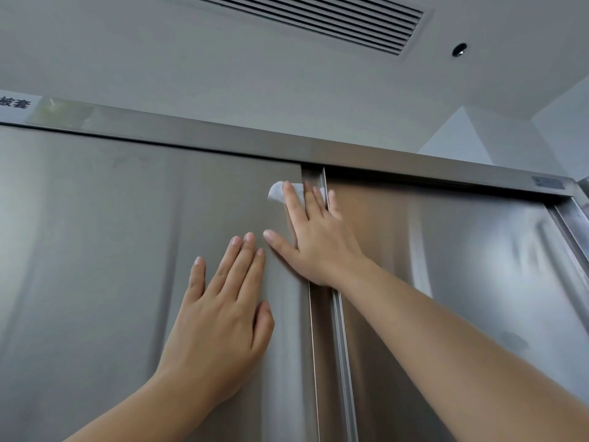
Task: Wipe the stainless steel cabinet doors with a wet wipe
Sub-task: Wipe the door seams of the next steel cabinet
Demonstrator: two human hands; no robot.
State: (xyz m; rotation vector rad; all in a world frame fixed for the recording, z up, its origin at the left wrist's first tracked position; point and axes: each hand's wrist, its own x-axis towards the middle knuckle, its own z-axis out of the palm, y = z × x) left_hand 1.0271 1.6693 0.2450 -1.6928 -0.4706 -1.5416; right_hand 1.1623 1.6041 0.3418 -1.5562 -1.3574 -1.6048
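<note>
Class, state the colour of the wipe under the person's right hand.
White; the wet wipe under the right hand shows best in the head view.

A white label (15, 105) on the cabinet (223, 137) reads "被套".

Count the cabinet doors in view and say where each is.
2. The left door fills the left half, with the left hand flat on it. The right door sits right of the seam. The right hand presses the wet wipe across the seam. Others may lie off-frame.
</note>
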